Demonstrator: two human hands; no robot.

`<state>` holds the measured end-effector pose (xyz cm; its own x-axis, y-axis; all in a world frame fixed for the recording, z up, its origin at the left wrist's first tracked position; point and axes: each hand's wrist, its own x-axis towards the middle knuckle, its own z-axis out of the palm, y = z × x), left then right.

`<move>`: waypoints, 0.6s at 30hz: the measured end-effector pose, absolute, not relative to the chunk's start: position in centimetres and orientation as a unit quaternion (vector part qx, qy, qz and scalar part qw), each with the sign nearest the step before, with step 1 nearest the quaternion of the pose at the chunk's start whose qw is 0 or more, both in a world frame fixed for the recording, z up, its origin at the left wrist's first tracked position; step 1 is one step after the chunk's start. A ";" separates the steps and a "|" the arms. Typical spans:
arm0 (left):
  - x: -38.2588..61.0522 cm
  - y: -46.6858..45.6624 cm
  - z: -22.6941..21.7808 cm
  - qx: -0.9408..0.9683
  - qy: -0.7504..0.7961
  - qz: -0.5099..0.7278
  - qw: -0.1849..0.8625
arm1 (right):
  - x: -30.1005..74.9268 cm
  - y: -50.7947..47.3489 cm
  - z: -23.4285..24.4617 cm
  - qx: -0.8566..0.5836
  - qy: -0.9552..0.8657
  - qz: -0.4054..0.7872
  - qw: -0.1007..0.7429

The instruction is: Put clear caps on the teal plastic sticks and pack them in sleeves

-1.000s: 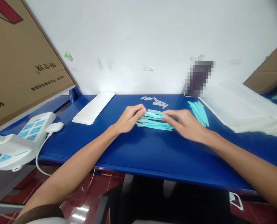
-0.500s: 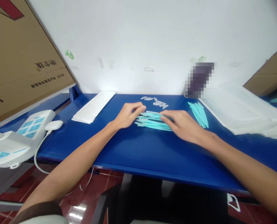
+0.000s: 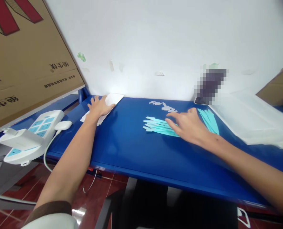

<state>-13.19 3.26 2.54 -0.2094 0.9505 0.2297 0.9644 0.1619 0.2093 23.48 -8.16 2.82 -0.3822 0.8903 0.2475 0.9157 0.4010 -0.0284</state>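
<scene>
Strips (image 3: 157,126), slim and turquoise, partly under unclasped right hand (image 3: 187,124), splayed left hand (image 3: 98,107) over flat white stack (image 3: 114,99)

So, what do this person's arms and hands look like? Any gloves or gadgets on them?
Both the left hand and right hand are bare: no gloves, cables or watch show. Near the left elbow, a pale sleeve ends in a brown cuff. A small dark spot marks the right wrist; no right sleeve is visible.
</scene>
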 end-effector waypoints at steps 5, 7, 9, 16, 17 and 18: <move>-14.7 3.6 1.9 -0.582 -0.808 -0.064 -0.068 | 24.6 -7.8 4.1 -0.565 -0.820 0.069 0.067; -14.7 3.7 1.7 -0.595 -0.799 -0.072 -0.042 | 24.7 -7.5 4.1 -0.534 -0.841 0.082 0.031; -14.6 3.7 1.8 -0.606 -0.791 -0.086 -0.007 | 24.5 -7.0 4.1 -0.511 -0.854 0.100 -0.008; -12.6 2.2 3.6 -0.609 -0.756 -0.227 0.079 | 21.7 -5.0 6.2 -0.497 -0.839 0.155 -0.157; -12.1 2.0 3.8 -0.612 -0.738 -0.272 0.084 | 21.2 -5.1 6.6 -0.498 -0.835 0.152 -0.179; -11.4 1.8 4.0 -0.617 -0.713 -0.324 0.081 | 20.6 -5.3 6.9 -0.499 -0.831 0.143 -0.199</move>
